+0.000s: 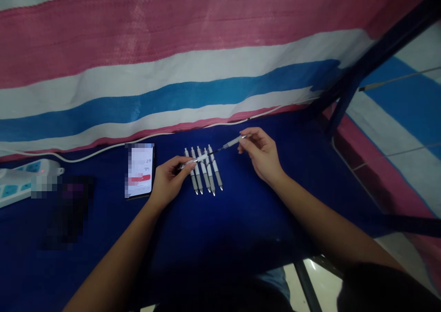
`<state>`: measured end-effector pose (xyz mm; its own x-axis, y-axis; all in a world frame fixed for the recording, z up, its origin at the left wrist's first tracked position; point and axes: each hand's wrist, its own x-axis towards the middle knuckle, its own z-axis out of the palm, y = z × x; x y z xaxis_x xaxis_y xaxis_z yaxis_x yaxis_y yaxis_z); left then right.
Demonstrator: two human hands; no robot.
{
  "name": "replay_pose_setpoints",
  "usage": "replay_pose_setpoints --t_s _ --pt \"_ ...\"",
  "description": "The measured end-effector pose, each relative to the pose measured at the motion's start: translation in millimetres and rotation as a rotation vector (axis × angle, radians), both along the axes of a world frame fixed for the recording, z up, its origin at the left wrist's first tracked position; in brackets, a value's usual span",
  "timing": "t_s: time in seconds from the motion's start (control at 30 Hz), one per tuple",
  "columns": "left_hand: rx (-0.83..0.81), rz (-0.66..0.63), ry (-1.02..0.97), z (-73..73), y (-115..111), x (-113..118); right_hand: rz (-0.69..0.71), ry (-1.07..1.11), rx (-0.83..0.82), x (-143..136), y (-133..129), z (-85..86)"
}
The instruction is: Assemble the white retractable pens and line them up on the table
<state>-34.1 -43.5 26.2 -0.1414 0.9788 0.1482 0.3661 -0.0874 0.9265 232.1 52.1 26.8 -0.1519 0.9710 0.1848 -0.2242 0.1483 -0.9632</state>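
Between finger and thumb, my left hand (pixel 169 179) grips a white pen barrel (pixel 202 157) with a dark refill (pixel 216 151) sticking out of its right end. My right hand (pixel 262 155) pinches a white and grey pen part (pixel 233 142), whose left end meets or surrounds the refill's tip; I cannot tell which. The two parts line up, slanting up to the right. Beneath them, several white pens with grey grips (pixel 206 176) lie side by side on the dark blue table, metal tips toward me. The barrel hides part of their middles.
Left of my left hand lies a phone (pixel 141 170) with a lit, partly blurred screen. A white power strip (pixel 31 178) sits at the far left, near a blurred dark object (pixel 69 211). A white cable (pixel 138 140) runs along the striped sheet (pixel 172 64) behind the table.
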Motion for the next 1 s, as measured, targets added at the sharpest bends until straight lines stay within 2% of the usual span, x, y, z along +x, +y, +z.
replay_pose_setpoints --t_s 0.1,0.27,0.43,0.6,0.83,1.0 --pt "0.005 -0.001 0.013 2.6 -1 2 0.041 -0.049 0.012 -3 -5 0.7" --pt "0.048 -0.058 0.093 9.6 -5 5 0.186 -0.199 0.050 -5 -15 8.3" --pt "0.054 -0.066 0.075 10.6 -7 4 0.224 -0.256 0.079 -2 -16 12.6" --pt "0.009 -0.003 0.011 11.4 -7 1 0.251 -0.253 0.082 -5 -20 12.9" --pt "0.037 -0.039 0.005 14.7 -9 4 0.300 -0.548 0.183 2 -22 22.2" --pt "0.040 -0.015 0.020 14.2 -8 4 0.399 -0.498 0.217 9 -16 26.7"
